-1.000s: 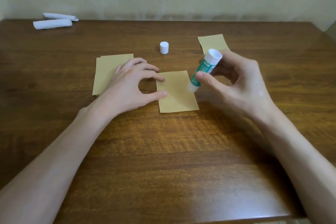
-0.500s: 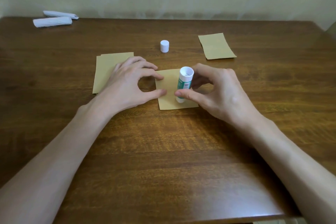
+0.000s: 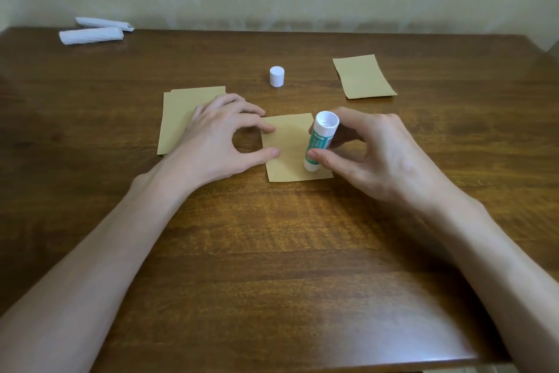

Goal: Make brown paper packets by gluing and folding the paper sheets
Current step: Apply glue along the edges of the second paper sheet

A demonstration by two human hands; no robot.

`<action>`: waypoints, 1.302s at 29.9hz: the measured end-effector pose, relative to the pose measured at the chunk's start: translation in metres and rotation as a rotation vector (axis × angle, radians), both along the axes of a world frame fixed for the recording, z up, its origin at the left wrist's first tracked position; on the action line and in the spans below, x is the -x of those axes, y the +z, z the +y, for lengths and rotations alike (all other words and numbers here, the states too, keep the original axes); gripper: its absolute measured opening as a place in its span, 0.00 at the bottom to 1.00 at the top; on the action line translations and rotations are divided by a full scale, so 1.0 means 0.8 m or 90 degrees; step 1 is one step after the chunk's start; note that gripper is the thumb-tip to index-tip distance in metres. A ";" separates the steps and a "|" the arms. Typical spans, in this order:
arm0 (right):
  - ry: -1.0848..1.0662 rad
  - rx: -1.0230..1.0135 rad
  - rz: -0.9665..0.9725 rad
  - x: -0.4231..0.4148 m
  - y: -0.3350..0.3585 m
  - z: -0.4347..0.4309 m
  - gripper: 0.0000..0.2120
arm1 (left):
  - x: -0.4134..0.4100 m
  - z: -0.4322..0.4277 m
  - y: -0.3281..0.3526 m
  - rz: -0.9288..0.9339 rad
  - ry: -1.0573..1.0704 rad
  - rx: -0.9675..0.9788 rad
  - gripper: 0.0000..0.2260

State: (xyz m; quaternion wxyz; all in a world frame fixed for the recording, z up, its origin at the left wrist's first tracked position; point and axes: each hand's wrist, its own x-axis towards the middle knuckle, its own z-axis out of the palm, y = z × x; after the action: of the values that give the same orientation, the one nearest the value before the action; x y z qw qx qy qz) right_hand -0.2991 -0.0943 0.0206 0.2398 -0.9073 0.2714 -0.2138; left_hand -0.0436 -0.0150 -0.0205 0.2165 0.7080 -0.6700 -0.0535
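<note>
Pressing thumb and forefinger tips on one brown paper sheet [image 3: 289, 148] at frame centre is the left hand [image 3: 216, 142]; the right hand [image 3: 381, 157] grips one glue stick [image 3: 319, 141], tip down on it. One white cap [image 3: 276, 76] stands upper centre, one sheet stack [image 3: 180, 114] lies centre-left, one folded brown piece [image 3: 363, 77] upper right, two white paper rolls [image 3: 90, 36] upper left.

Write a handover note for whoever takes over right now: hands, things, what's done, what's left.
Left hand: thumb and forefinger press the middle sheet down at its left edge.
Right hand: grips the glue stick, uncapped end down on that sheet's near right corner.
Cap stands behind the sheet. The sheet stack lies partly under the left hand. One brown piece lies far right; I cannot tell if it is finished.
Done: stick uncapped, sheet laid out, gluing under way.
Left: finish gluing, fold, then work through the stack.
</note>
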 end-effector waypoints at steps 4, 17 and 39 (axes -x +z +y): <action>-0.011 0.000 -0.015 0.004 0.000 0.000 0.16 | 0.001 0.000 0.000 0.004 -0.002 0.000 0.21; -0.025 0.012 0.009 0.013 0.004 -0.010 0.14 | 0.000 0.001 0.000 0.005 -0.005 0.001 0.22; 0.032 -0.157 -0.172 0.013 -0.002 -0.010 0.12 | 0.000 0.001 0.003 0.006 -0.003 -0.011 0.22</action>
State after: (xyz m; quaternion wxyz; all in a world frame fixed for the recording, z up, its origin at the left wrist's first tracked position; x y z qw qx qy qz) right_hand -0.3094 -0.1023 0.0188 0.3892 -0.8404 0.2379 -0.2927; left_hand -0.0438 -0.0145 -0.0183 0.2133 0.7080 -0.6703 -0.0630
